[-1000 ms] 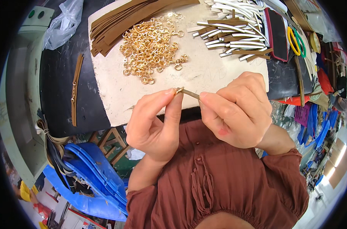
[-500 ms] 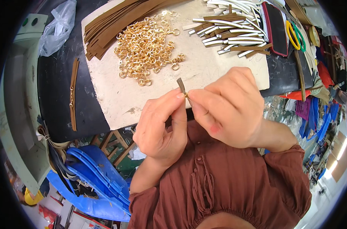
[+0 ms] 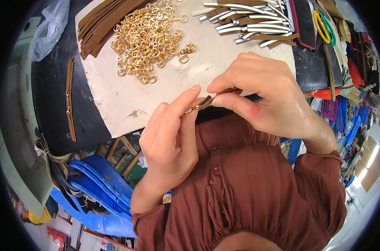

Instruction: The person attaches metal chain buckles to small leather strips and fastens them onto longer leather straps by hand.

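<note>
My left hand [image 3: 169, 140] pinches gold-coloured metal hardware [image 3: 197, 108] between thumb and fingers, just in front of the board's near edge. A short brown strap [image 3: 206, 101] runs from that hardware to my right hand [image 3: 267, 94], whose thumb and forefinger grip it. Part of the strap lies hidden behind my fingers. Beyond my hands, a heap of gold ring-shaped links [image 3: 146, 42] covers the middle of the pale board [image 3: 114, 104]. Off to the left, a brown strap with gold links at its middle [image 3: 69, 100] rests on the black tabletop [image 3: 52, 83].
Long brown strips [image 3: 104, 27] fan out at the back left, by a see-through plastic bag [image 3: 50, 31]. Brown-and-white strips [image 3: 257, 27] pile up at the back right, beside a red-edged phone [image 3: 306, 25] and yellow and green handles [image 3: 326, 29]. Blue plastic seating [image 3: 100, 184] stands below left.
My right hand has turned and drawn slightly right, its fingers opening around the strap. The strap, formerly upright between my fingertips, now slants across. The whole view has shifted a little.
</note>
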`<state>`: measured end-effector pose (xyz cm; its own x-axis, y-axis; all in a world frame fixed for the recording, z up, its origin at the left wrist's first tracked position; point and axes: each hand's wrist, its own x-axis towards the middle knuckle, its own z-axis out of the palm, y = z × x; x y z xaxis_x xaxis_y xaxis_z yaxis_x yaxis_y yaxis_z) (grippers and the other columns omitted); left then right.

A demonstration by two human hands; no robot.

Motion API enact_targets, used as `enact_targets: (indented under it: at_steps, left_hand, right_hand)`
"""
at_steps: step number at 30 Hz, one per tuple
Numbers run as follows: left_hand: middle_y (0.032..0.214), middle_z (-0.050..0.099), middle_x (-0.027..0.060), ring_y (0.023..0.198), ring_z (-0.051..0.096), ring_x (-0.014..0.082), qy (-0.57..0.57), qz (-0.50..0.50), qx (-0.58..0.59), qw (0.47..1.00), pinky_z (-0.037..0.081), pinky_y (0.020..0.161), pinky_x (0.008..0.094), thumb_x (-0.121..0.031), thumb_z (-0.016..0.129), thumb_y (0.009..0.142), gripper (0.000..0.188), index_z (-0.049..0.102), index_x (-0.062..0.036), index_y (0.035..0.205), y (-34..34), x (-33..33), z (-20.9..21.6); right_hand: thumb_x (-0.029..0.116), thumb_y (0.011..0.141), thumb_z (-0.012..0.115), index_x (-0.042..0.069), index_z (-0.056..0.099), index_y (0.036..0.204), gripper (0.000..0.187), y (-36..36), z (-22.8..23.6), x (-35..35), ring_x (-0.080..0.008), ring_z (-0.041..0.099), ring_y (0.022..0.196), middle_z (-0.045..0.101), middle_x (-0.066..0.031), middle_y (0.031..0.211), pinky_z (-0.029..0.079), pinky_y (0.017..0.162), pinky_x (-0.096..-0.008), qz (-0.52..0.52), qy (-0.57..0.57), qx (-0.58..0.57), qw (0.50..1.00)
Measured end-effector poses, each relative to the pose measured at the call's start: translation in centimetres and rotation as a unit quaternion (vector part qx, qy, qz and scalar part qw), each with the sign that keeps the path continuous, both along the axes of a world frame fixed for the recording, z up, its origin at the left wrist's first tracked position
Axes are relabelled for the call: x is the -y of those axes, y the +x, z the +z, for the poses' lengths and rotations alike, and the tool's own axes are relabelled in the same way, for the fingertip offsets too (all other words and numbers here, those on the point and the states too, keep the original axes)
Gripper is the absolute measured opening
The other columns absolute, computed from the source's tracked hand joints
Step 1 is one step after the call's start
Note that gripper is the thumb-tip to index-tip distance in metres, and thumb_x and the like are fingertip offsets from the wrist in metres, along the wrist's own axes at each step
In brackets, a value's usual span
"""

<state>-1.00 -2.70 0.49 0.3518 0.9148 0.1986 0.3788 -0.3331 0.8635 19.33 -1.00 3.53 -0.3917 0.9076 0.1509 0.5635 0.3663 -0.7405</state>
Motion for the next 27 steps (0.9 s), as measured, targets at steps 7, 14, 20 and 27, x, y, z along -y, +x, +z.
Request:
enact_targets:
  at_steps: [7,14,20,27]
  left_hand:
    - [0.088,0.068,0.0119,0.066,0.059,0.0186,-0.045,-0.002,0.024,0.999,0.047,0.060,0.0271,0.013,0.061,0.081,0.039,0.063,0.0002,0.117,-0.3,0.3,0.3]
    - [0.088,0.068,0.0129,0.069,0.061,0.0185,-0.077,-0.010,0.042,0.996,0.048,0.062,0.0266,0.012,0.061,0.081,0.037,0.063,0.0007,0.117,-0.5,0.4,0.3]
    - [0.082,0.067,0.0112,0.065,0.059,0.0179,-0.114,-0.002,0.028,0.993,0.047,0.059,0.0263,0.005,0.070,0.079,0.031,0.067,-0.0010,0.109,-0.9,0.3,0.6]
    - [0.076,0.067,0.0077,0.068,0.058,0.0181,-0.137,-0.026,-0.039,0.989,0.047,0.063,0.0286,-0.001,0.076,0.076,0.019,0.072,-0.0024,0.094,-1.3,-0.9,1.5]
  right_hand:
    - [0.000,0.075,0.073,0.002,0.069,0.089,0.015,0.2,-0.1,0.2,-0.0262,0.062,0.074,0.065,-0.0088,0.079,0.048,0.065,-0.0332,-0.006,-0.085,-0.029,0.996]
    - [0.001,0.078,0.067,0.002,0.065,0.091,0.013,0.2,-1.2,0.2,-0.0259,0.058,0.079,0.062,-0.0089,0.081,0.045,0.067,-0.0341,0.042,-0.076,-0.040,0.995]
    - [0.004,0.079,0.060,0.003,0.056,0.083,0.006,-0.3,-0.8,0.5,-0.0321,0.057,0.080,0.057,-0.0111,0.077,0.045,0.071,-0.0399,0.026,-0.121,-0.028,0.992]
    - [0.001,0.079,0.060,0.004,0.053,0.083,0.008,-0.8,-0.8,1.0,-0.0314,0.055,0.080,0.056,-0.0100,0.079,0.045,0.070,-0.0395,0.015,-0.092,-0.025,0.995]
